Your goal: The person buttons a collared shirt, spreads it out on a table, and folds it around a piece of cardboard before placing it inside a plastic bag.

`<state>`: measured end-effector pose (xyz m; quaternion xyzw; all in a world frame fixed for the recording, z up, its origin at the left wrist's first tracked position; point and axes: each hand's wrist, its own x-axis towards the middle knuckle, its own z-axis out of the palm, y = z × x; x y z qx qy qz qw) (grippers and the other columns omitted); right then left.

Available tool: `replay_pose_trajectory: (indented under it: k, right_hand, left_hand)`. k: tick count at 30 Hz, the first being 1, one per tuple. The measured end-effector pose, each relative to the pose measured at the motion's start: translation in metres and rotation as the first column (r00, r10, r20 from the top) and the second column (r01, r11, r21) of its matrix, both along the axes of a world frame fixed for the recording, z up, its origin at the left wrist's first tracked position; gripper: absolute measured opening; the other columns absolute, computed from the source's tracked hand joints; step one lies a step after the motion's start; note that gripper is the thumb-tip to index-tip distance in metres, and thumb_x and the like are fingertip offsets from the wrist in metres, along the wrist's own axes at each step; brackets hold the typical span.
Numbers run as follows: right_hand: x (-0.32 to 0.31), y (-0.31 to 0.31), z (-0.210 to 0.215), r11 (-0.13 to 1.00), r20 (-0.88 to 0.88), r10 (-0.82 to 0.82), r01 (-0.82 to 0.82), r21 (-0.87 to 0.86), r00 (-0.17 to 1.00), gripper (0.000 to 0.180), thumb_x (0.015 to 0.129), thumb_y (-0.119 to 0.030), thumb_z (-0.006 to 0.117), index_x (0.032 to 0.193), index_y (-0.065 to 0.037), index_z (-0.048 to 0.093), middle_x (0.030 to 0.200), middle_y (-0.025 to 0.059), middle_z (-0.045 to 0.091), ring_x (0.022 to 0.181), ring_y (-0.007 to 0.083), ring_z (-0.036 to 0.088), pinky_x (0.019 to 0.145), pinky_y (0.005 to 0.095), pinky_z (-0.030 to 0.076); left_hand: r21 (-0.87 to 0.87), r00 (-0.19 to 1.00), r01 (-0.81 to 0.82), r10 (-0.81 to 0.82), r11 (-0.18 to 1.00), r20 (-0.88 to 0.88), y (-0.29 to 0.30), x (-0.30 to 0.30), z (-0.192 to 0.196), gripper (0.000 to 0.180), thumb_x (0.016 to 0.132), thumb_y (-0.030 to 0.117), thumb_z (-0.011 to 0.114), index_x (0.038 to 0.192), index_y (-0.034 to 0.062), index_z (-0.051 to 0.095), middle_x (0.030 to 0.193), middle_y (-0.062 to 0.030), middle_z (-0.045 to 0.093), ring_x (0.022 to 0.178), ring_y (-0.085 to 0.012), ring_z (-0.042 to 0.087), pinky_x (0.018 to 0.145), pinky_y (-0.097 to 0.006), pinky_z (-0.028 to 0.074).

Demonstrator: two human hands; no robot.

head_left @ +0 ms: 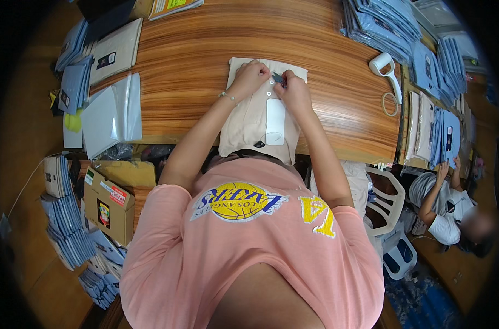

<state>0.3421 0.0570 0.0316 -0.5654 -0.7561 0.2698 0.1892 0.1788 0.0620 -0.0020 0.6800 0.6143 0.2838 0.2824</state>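
Left hand (250,77): curled shut, fingertips pinching the top edge of the beige folded garment (257,118), near its collar.
Right hand (294,90): closed in a pinch around a small dark bluish item (278,78) held just above the garment's collar; what the item is cannot be told.
Beige folded garment: lies flat on the wooden table (194,60), its lower end hanging over the near edge toward the person; both hands rest on its upper part.
White tag (275,120): a long rounded card lying on the middle of the garment, just below the right hand.
Cardboard box (111,205): stands open-flapped on the floor at the person's left; its contents cannot be seen.
Clear plastic bags (113,112): a loose stack at the table's left edge, well apart from the hands.
Bagged blue garments (389,22): piled at the table's far right corner; more blue stacks (68,227) sit on the floor at the left.
Tape dispenser (385,68): white, on the table to the right, with a tape ring (390,104) just beside it.
White plastic chair (389,205): at the right, near the table.
Another person (444,205): seated low at the right, arms raised toward a stack of blue packages.
In the way: nothing lies between the hands and the garment.
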Motion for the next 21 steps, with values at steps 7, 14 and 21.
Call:
replay_pose_trajectory:
  k: [7, 14, 21]
  right_hand:
    - [0.0, 0.01, -0.003, 0.997, -0.019, -0.017, 0.016, -0.081, 1.0, 0.026, 0.072, -0.018, 0.063, 0.086, 0.002, 0.058, 0.076, 0.0226, 0.062, 0.073, 0.0367, 0.062, 0.066, 0.0427, 0.049]
    - [0.004, 0.02, -0.013, 0.995, -0.1, -0.017, 0.007, -0.102, 0.995, 0.024, 0.072, -0.016, 0.06, 0.084, 0.005, 0.059, 0.07, 0.0246, 0.06, 0.066, 0.0355, 0.061, 0.062, 0.0374, 0.048]
    - [0.048, 0.019, -0.006, 0.971, -0.22, -0.211, 0.178, -0.16, 0.953, 0.025, 0.074, -0.019, 0.063, 0.087, 0.003, 0.06, 0.075, 0.018, 0.063, 0.069, 0.0272, 0.062, 0.064, 0.0339, 0.048]
  left_hand:
    - [-0.051, 0.999, -0.027, 0.025, 0.998, -0.041, -0.005, 0.004, 0.001, 0.015, 0.078, 0.021, 0.062, 0.081, 0.0063, 0.065, 0.09, -0.0069, 0.06, 0.086, -0.0246, 0.054, 0.081, -0.034, 0.042]
    - [-0.019, 0.997, -0.067, 0.066, 0.998, -0.033, -0.01, 0.009, 0.001, 0.013, 0.077, 0.022, 0.061, 0.079, 0.0096, 0.066, 0.094, -0.0039, 0.06, 0.089, -0.0265, 0.052, 0.083, -0.037, 0.039]
    - [-0.038, 0.997, -0.039, 0.041, 0.998, 0.065, -0.025, -0.026, 0.024, 0.019, 0.077, 0.022, 0.056, 0.077, 0.0037, 0.063, 0.091, -0.0136, 0.06, 0.088, -0.0333, 0.054, 0.077, -0.041, 0.043]
